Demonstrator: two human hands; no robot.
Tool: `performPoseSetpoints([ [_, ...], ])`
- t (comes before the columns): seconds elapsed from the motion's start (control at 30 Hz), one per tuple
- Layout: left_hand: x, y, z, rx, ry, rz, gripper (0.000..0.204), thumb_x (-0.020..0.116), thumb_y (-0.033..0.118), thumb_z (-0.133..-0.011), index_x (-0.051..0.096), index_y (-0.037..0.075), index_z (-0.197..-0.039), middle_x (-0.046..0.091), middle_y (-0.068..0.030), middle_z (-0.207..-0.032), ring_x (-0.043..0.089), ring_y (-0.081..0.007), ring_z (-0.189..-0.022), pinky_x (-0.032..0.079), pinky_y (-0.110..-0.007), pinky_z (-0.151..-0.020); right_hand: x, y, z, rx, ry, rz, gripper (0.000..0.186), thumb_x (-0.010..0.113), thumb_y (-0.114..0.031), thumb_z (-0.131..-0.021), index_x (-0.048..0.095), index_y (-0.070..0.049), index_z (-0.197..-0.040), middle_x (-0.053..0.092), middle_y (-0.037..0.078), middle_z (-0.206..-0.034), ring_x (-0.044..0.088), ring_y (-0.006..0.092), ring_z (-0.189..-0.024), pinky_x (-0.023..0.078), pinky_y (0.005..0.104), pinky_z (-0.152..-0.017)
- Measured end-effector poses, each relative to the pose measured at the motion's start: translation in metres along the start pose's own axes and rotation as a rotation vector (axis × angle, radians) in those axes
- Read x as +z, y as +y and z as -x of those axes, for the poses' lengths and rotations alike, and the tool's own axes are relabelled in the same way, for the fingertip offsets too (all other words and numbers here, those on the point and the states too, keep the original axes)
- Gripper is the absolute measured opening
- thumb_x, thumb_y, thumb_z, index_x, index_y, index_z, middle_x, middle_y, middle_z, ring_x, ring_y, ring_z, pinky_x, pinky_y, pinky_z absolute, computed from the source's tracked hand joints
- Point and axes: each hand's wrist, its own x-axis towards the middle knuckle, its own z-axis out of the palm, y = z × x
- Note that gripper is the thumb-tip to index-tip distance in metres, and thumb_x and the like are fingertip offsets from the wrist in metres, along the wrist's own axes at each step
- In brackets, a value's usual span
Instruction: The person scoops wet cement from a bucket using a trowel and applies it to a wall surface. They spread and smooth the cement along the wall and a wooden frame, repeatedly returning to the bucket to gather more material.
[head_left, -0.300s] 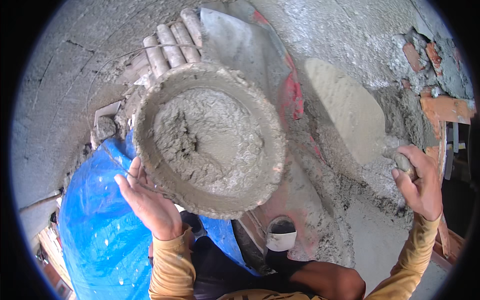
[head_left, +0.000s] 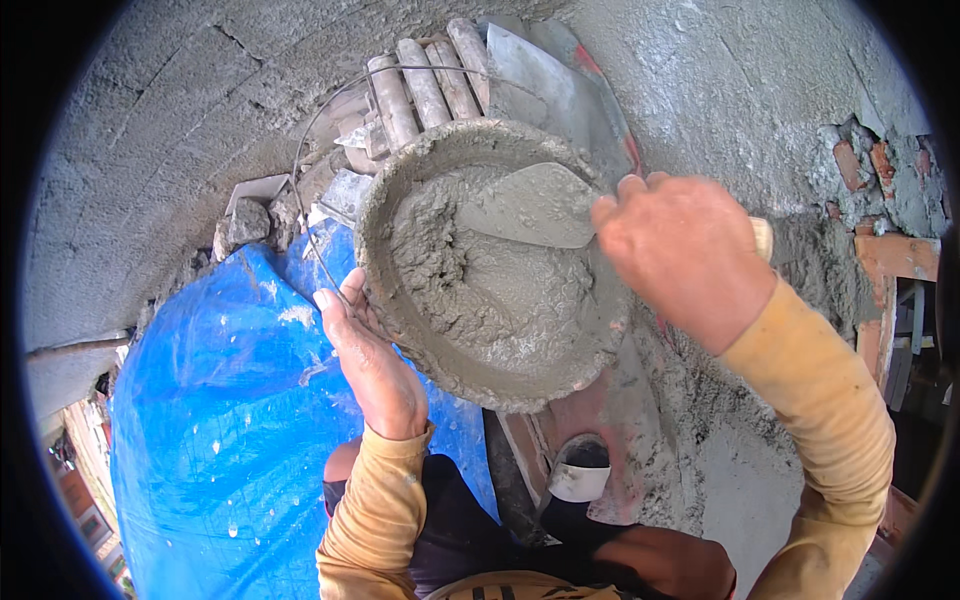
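A round, mortar-crusted bucket (head_left: pixel 398 335) holds wet grey mortar (head_left: pixel 505 290), rough and heaped at its left. My right hand (head_left: pixel 680 250) grips a trowel's pale handle (head_left: pixel 758 236) over the bucket's right rim. The trowel's blade (head_left: pixel 525 208), coated in mortar, lies at the surface of the mix, in its upper half. My left hand (head_left: pixel 375 370) holds the bucket at its lower left, thumb up and fingertips at the rim. A thin wire handle (head_left: pixel 305 235) arches out to the bucket's left, down toward that hand.
A blue tarp (head_left: pixel 210 400) spreads left and below. Round wooden pieces (head_left: pixel 420 85) and rubble (head_left: pixel 248 220) lie behind the bucket, beside a grey sheet (head_left: pixel 545 80). Rough cement surfaces surround them, with exposed bricks (head_left: pixel 850 165) at the right. A white container (head_left: pixel 578 480) sits near my legs.
My right hand has swung leftward and up with the trowel, bringing its blade into the bucket. The bucket and my left hand appear further right and slightly higher as the view has shifted.
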Motion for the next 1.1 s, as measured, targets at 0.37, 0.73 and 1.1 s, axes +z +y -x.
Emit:
performPoseSetpoints([
  [0.37, -0.007, 0.004, -0.005, -0.078, -0.122, 0.028, 0.081, 0.030, 0.062, -0.092, 0.035, -0.008, -0.131, 0.041, -0.0198, -0.133, 0.037, -0.0277, -0.126, 0.025, -0.036, -0.107, 0.038, -0.007, 0.072, 0.177, -0.122, -0.925, 0.029, 0.063, -0.023, -0.075, 0.060, -0.003, -0.096, 0.064, 0.017, -0.079, 0.061, 0.0376, -0.074, 0.047, 0.0457, -0.066],
  [0.73, 0.006, -0.003, -0.005, -0.108, -0.056, -0.011, 0.080, 0.034, 0.063, -0.091, 0.037, -0.006, -0.132, 0.045, -0.0166, -0.130, 0.043, -0.0253, -0.120, 0.030, -0.037, -0.103, 0.072, 0.041, 0.270, 1.248, -0.175, -1.412, 0.028, 0.063, -0.021, -0.083, 0.061, 0.003, -0.099, 0.057, 0.006, -0.069, 0.053, 0.0122, -0.054, 0.043, 0.0269, -0.050],
  [1.1, 0.005, 0.005, -0.010, -0.074, -0.125, 0.068, 0.063, 0.034, 0.049, -0.098, 0.039, -0.005, -0.129, 0.047, -0.0153, -0.128, 0.043, -0.0231, -0.120, 0.030, -0.035, -0.104, -0.059, 0.015, 0.267, 1.013, -0.118, -1.170, 0.031, 0.067, -0.017, -0.080, 0.060, 0.002, -0.103, 0.063, 0.013, -0.079, 0.063, 0.0204, -0.067, 0.048, 0.0310, -0.062],
])
